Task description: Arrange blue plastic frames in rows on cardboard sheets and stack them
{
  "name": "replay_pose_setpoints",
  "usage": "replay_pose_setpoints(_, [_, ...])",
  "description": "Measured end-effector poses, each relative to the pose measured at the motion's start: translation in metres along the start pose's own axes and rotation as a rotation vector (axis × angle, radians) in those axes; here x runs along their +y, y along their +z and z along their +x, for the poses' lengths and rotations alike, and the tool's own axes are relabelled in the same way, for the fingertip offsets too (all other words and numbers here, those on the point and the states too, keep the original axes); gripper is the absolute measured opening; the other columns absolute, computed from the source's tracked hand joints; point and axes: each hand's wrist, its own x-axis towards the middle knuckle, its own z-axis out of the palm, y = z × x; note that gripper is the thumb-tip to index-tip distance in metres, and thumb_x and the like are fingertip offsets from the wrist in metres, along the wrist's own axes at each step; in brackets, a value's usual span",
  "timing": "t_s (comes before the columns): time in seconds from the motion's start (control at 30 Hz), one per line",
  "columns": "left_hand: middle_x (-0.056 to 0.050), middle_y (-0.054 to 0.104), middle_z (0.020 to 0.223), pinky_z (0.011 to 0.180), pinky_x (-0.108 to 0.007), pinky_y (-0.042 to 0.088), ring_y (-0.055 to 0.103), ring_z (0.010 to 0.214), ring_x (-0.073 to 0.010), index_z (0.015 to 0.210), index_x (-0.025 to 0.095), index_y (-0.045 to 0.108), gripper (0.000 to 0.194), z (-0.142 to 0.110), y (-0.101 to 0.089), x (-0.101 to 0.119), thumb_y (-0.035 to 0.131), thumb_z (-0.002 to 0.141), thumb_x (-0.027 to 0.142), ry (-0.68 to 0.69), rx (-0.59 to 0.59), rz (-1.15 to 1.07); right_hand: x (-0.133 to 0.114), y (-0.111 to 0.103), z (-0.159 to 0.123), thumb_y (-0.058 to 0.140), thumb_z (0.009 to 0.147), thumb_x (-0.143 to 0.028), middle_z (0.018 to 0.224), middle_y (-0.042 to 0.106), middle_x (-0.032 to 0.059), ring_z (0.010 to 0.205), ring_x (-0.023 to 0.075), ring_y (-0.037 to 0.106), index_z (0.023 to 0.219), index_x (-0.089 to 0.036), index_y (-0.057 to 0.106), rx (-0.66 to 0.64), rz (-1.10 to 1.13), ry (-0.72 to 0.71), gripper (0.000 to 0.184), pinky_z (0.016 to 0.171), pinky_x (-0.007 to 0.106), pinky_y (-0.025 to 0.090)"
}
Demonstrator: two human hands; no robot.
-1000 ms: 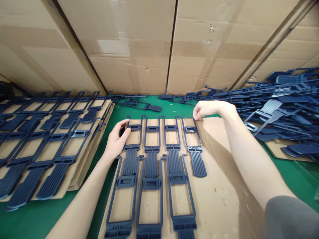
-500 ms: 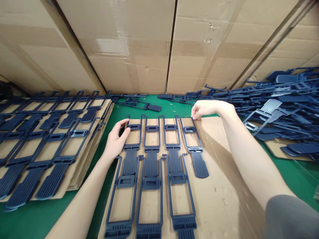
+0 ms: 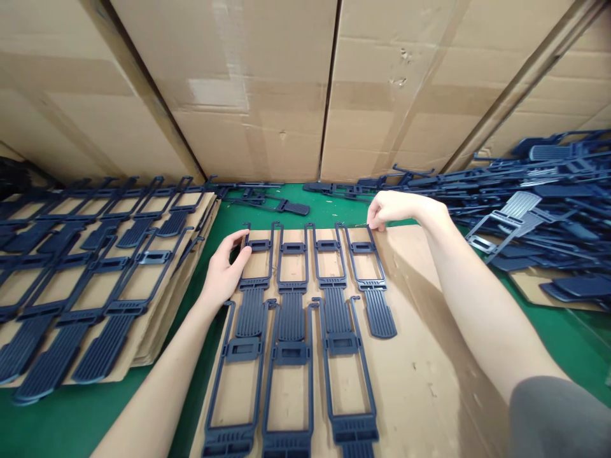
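My right hand (image 3: 384, 210) pinches the upper right hooked end of a dark blue plastic frame with a ribbed paddle (image 3: 380, 313). This piece lies at the right end of the upper row on a cardboard sheet (image 3: 415, 375). At the sheet's left edge rests my left hand (image 3: 226, 266), thumb and fingers apart, its fingertips by the top of the leftmost frame (image 3: 256, 281). Between them lie two like frames (image 3: 293, 286) (image 3: 331, 282). Below, a second row of such frames (image 3: 287, 432) overlaps the upper row's paddles.
To the left, a stack of cardboard sheets (image 3: 162, 331) carries more rows of these frames. A tangled heap of them (image 3: 548, 197) lies at right. Several loose pieces (image 3: 293, 207) lie on the green table (image 3: 329, 207) before large cardboard boxes (image 3: 258, 114).
The paddle end of the rightmost frame has swung slightly left, straightening the piece a little. My hands have hardly moved.
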Motion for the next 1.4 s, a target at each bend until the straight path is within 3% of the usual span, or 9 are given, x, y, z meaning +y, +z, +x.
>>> replay_pose_setpoints(0.13, [-0.012, 0.061, 0.129, 0.11, -0.046, 0.039, 0.056, 0.123, -0.0281, 0.126, 0.016, 0.057, 0.05, 0.0, -0.001, 0.0, 0.057, 0.087, 0.045, 0.005, -0.006, 0.004, 0.003, -0.001, 0.0, 0.063, 0.069, -0.021, 0.07, 0.072, 0.0029, 0.073, 0.0216, 0.069, 0.075, -0.018, 0.073, 0.051, -0.044, -0.03, 0.012, 0.064, 0.027, 0.05])
replay_pose_setpoints(0.27, [-0.014, 0.06, 0.13, 0.111, -0.046, 0.038, 0.055, 0.123, -0.0287, 0.127, 0.014, 0.056, 0.051, -0.001, -0.001, 0.001, 0.056, 0.087, 0.045, 0.001, -0.014, -0.003, 0.012, -0.001, 0.007, 0.062, 0.079, -0.029, 0.085, 0.074, 0.0033, 0.08, 0.0208, 0.069, 0.096, -0.018, 0.072, 0.199, -0.108, -0.027, 0.023, 0.071, 0.027, 0.052])
replay_pose_setpoints(0.4, [-0.014, 0.06, 0.131, 0.111, -0.046, 0.038, 0.055, 0.124, -0.0289, 0.127, 0.014, 0.056, 0.051, -0.001, -0.001, 0.001, 0.056, 0.087, 0.045, 0.0, -0.013, -0.001, 0.025, 0.014, 0.027, 0.056, 0.087, -0.03, 0.122, 0.066, 0.0129, 0.11, 0.0256, 0.062, 0.122, -0.012, 0.061, 0.411, -0.201, 0.013, 0.04, 0.095, 0.034, 0.047])
replay_pose_setpoints(0.5, [-0.014, 0.06, 0.131, 0.111, -0.046, 0.037, 0.055, 0.124, -0.0287, 0.126, 0.015, 0.056, 0.049, -0.002, -0.002, 0.001, 0.055, 0.087, 0.045, 0.0, -0.013, 0.006, 0.034, 0.033, 0.044, 0.057, 0.087, -0.026, 0.136, 0.054, 0.0205, 0.122, 0.0315, 0.053, 0.133, -0.008, 0.053, 0.5, -0.268, 0.047, 0.05, 0.102, 0.04, 0.043])
replay_pose_setpoints(0.7, [-0.012, 0.06, 0.131, 0.111, -0.045, 0.038, 0.055, 0.124, -0.0272, 0.126, 0.017, 0.056, 0.045, -0.002, -0.002, 0.002, 0.054, 0.088, 0.043, 0.008, -0.016, 0.017, 0.044, 0.052, 0.055, 0.055, 0.087, -0.028, 0.125, 0.056, 0.0178, 0.115, 0.0331, 0.054, 0.13, -0.015, 0.056, 0.624, -0.336, 0.046, 0.045, 0.093, 0.045, 0.047])
replay_pose_setpoints(0.87, [-0.012, 0.06, 0.131, 0.111, -0.045, 0.037, 0.055, 0.124, -0.0265, 0.125, 0.018, 0.056, 0.044, -0.003, -0.003, 0.001, 0.053, 0.089, 0.042, 0.018, -0.014, 0.031, 0.048, 0.059, 0.057, 0.053, 0.086, -0.027, 0.136, 0.048, 0.0178, 0.124, 0.0352, 0.044, 0.132, -0.015, 0.053, 0.754, -0.35, 0.025, 0.047, 0.099, 0.05, 0.039])
replay_pose_setpoints(1.03, [-0.012, 0.06, 0.13, 0.111, -0.044, 0.037, 0.055, 0.124, -0.0261, 0.124, 0.019, 0.057, 0.042, -0.003, -0.004, 0.003, 0.053, 0.089, 0.042, 0.015, -0.016, 0.038, 0.05, 0.064, 0.063, 0.053, 0.084, -0.024, 0.117, 0.06, 0.0161, 0.11, 0.0321, 0.053, 0.126, -0.014, 0.055, 0.783, -0.33, -0.01, 0.043, 0.096, 0.047, 0.039])
replay_pose_setpoints(1.27, [-0.012, 0.06, 0.131, 0.11, -0.044, 0.038, 0.055, 0.125, -0.0264, 0.125, 0.019, 0.057, 0.043, -0.004, -0.004, 0.005, 0.053, 0.089, 0.043, 0.009, -0.022, 0.035, 0.048, 0.061, 0.065, 0.056, 0.084, -0.025, 0.091, 0.065, 0.0086, 0.096, 0.0284, 0.057, 0.11, -0.02, 0.063, 0.771, -0.283, -0.08, 0.027, 0.085, 0.04, 0.042])
replay_pose_setpoints(1.4, [-0.012, 0.059, 0.132, 0.111, -0.044, 0.038, 0.054, 0.126, -0.0263, 0.125, 0.019, 0.056, 0.043, -0.003, -0.004, 0.005, 0.053, 0.089, 0.042, 0.007, -0.022, 0.037, 0.046, 0.062, 0.064, 0.057, 0.083, -0.023, 0.093, 0.064, 0.0079, 0.087, 0.0248, 0.059, 0.108, -0.019, 0.064, 0.772, -0.24, -0.093, 0.027, 0.075, 0.035, 0.044])
